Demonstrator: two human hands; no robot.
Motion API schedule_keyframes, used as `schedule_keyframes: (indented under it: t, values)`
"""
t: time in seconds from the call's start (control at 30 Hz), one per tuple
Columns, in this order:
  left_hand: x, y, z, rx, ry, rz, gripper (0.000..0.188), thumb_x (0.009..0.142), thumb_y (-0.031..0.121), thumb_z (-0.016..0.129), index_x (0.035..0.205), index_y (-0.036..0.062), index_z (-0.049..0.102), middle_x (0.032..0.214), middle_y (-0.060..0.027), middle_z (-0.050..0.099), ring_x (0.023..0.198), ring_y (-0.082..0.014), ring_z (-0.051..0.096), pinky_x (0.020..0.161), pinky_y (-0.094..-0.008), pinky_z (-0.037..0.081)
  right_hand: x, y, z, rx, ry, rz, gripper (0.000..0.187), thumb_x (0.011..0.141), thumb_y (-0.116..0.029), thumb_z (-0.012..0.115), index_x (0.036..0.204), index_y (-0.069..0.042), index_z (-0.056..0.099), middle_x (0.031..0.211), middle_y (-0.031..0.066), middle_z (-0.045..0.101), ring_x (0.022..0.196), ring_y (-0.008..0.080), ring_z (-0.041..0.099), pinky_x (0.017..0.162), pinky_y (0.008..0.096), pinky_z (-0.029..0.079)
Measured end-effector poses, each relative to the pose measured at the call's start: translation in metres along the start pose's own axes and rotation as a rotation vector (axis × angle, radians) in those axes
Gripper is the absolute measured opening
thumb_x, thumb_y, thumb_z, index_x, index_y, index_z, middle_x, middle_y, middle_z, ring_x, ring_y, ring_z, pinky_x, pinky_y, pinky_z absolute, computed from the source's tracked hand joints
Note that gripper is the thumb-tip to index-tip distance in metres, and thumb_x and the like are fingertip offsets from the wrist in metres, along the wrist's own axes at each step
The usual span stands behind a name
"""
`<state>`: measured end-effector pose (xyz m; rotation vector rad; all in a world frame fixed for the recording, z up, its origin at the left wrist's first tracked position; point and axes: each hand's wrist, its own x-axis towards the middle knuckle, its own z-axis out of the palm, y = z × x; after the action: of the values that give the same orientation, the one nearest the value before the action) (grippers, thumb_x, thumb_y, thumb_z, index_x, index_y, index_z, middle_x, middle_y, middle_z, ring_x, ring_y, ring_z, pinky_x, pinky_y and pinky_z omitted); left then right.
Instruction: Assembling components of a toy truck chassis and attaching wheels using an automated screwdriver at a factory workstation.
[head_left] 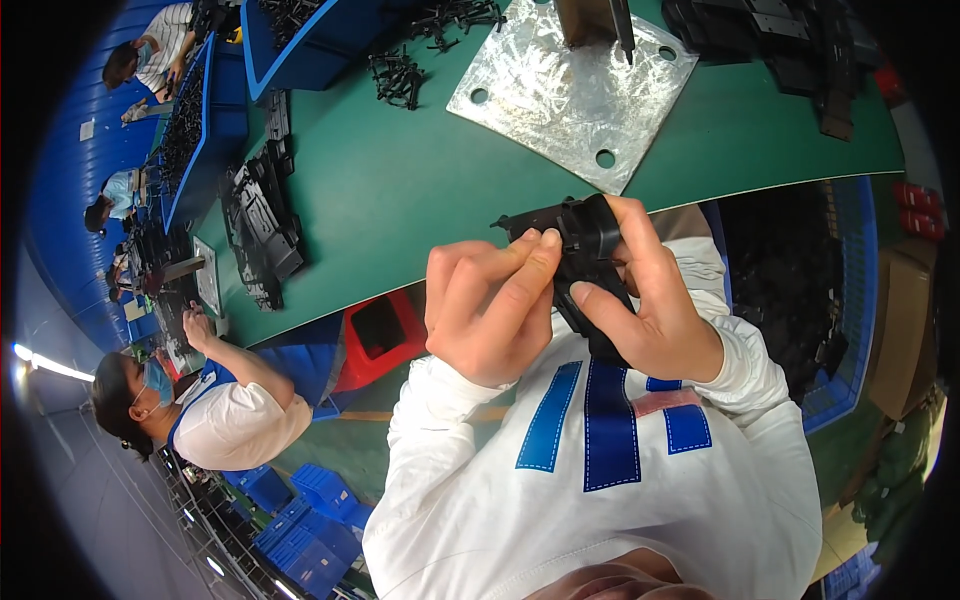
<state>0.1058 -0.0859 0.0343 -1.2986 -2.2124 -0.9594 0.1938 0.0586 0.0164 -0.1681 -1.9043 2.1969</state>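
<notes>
A black moulded plastic part (578, 225) is held up in front of my chest, just off the near edge of the green table. My right hand (655, 300) wraps round its right side, the thumb pressing on its lower portion. From the left, my left hand (490, 305) is closed, its thumb and fingertips pinched against the part's left side. Whether a smaller piece sits under those fingertips is hidden. Beyond my hands lies a shiny square metal plate (550, 110) with corner holes, carrying an upright post and a dark pointed rod (622, 35).
On the green table (390, 190) lie small black pieces (397, 78), stacked black plastic parts (262, 225) and more black assemblies (790, 50). Blue bins (300, 45) stand at the back left. A red stool (380, 335) and a co-worker (230, 410) are at left; a blue crate (855, 300) is right.
</notes>
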Motion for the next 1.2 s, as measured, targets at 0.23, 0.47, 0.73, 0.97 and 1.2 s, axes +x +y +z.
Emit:
schedule_keyframes:
  t: [0.23, 0.47, 0.73, 0.97, 1.2]
  values:
    - [-0.001, 0.007, -0.006, 0.034, -0.045, 0.014, 0.051, 0.056, -0.012, 0.075, 0.104, 0.0056, 0.075, 0.096, -0.0032, 0.067, 0.076, -0.0215, 0.056, 0.068, -0.0299, 0.049, -0.006, -0.009, -0.004, -0.047, -0.066, 0.043, 0.066, 0.085, 0.008, 0.052, 0.146, 0.004, 0.025, 0.12, 0.0167, 0.057, 0.101, 0.0158, 0.062, 0.083, 0.0266, 0.05]
    - [-0.001, 0.007, -0.006, 0.055, -0.046, 0.035, 0.052, 0.056, -0.012, 0.074, 0.105, 0.006, 0.074, 0.099, -0.0039, 0.068, 0.077, -0.0211, 0.056, 0.07, -0.0299, 0.048, -0.007, -0.007, -0.007, 0.028, -0.089, 0.043, 0.067, 0.088, 0.006, 0.05, 0.149, 0.002, 0.022, 0.122, 0.0169, 0.055, 0.101, 0.015, 0.061, 0.084, 0.0254, 0.049]
    - [-0.002, 0.005, -0.009, 0.009, -0.049, 0.035, 0.054, 0.056, -0.015, 0.072, 0.105, 0.0064, 0.074, 0.1, -0.0041, 0.069, 0.077, -0.0202, 0.057, 0.07, -0.0287, 0.048, -0.008, -0.01, -0.004, -0.001, -0.062, 0.037, 0.065, 0.089, 0.005, 0.05, 0.148, 0.0, 0.024, 0.109, 0.0155, 0.062, 0.091, 0.0131, 0.064, 0.078, 0.0242, 0.05]
    - [-0.004, 0.004, -0.008, 0.025, -0.021, 0.055, 0.054, 0.054, -0.015, 0.072, 0.104, 0.0068, 0.075, 0.101, -0.0038, 0.069, 0.077, -0.0189, 0.058, 0.071, -0.028, 0.047, -0.009, -0.009, -0.003, 0.014, -0.046, 0.089, 0.064, 0.088, 0.006, 0.051, 0.147, 0.0, 0.026, 0.103, 0.0142, 0.065, 0.086, 0.0118, 0.065, 0.074, 0.0224, 0.05]
    - [-0.005, 0.006, -0.008, 0.039, -0.041, 0.056, 0.055, 0.054, -0.015, 0.071, 0.105, 0.0061, 0.075, 0.098, -0.0041, 0.069, 0.076, -0.0195, 0.057, 0.072, -0.0289, 0.047, -0.009, -0.011, -0.002, 0.002, -0.042, 0.087, 0.063, 0.088, 0.007, 0.051, 0.146, 0.0, 0.027, 0.102, 0.0142, 0.065, 0.087, 0.0118, 0.065, 0.074, 0.0227, 0.05]
